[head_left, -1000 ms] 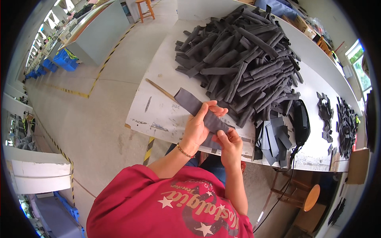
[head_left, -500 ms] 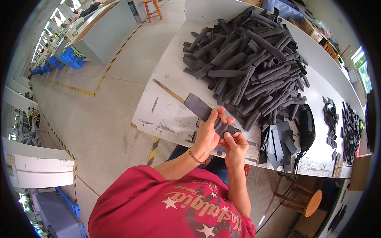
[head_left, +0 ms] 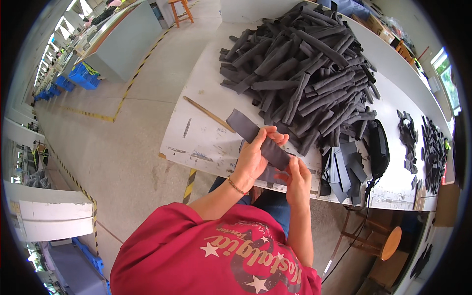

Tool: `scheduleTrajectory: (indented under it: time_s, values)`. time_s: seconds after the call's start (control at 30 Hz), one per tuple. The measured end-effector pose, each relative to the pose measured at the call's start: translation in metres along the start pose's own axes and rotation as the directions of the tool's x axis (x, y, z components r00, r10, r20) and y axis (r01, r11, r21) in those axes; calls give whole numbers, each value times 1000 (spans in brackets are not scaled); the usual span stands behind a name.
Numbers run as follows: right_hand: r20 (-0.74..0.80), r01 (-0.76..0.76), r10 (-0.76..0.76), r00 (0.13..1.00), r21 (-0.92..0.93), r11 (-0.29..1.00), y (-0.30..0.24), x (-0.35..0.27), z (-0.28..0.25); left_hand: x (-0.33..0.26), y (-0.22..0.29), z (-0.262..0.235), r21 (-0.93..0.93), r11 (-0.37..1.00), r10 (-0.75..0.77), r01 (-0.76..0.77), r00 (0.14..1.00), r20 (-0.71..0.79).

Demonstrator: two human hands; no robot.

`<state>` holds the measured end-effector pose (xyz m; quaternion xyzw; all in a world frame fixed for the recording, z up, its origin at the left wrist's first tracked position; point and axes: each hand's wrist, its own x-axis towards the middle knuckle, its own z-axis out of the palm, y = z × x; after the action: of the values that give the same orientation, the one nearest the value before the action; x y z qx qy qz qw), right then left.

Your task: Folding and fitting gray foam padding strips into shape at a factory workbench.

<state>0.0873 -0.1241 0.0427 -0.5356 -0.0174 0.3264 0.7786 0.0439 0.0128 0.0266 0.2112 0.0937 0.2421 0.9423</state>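
Observation:
A dark grey fabric strip [head_left: 244,126] is stretched between my two hands above the near edge of the white table [head_left: 196,130]. My left hand [head_left: 255,155] grips it around its middle, thumb on top, some fingers raised beyond it. At the strip's lower right end, my right hand [head_left: 298,179] pinches it between thumb and fingers. Another grey piece [head_left: 270,175] lies beneath my hands at the table edge, partly hidden. Left of the strip's far end rests a thin wooden stick [head_left: 209,114]. Beyond my hands rises a big heap of dark grey fabric tubes [head_left: 300,73].
Flat grey pieces [head_left: 341,172] fan out to my right, beside a black pouch-like object [head_left: 378,150] with a cable. More dark scraps [head_left: 432,157] lie farther right. A wooden stool [head_left: 390,243] stands below the table. Blue crates [head_left: 83,76] sit on the floor at far left.
My right hand has shifted slightly right and down along the strip, which now looks flatter and straighter between my hands. The view has shifted slightly.

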Motion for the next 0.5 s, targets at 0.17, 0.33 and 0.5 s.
scheduleTrajectory:
  time_s: [0.17,0.33,0.5]
  values:
    - [14,137,-137,991,-156,978,6,15,-12,-1,10,12,93,996,13,-7,998,-56]
    - [-98,300,-367,925,-405,864,-10,25,-53,10,56,-27,423,898,203,-124,968,-147]
    - [-21,209,-289,957,-639,740,-3,34,-65,3,71,-68,690,721,209,-67,970,-124]
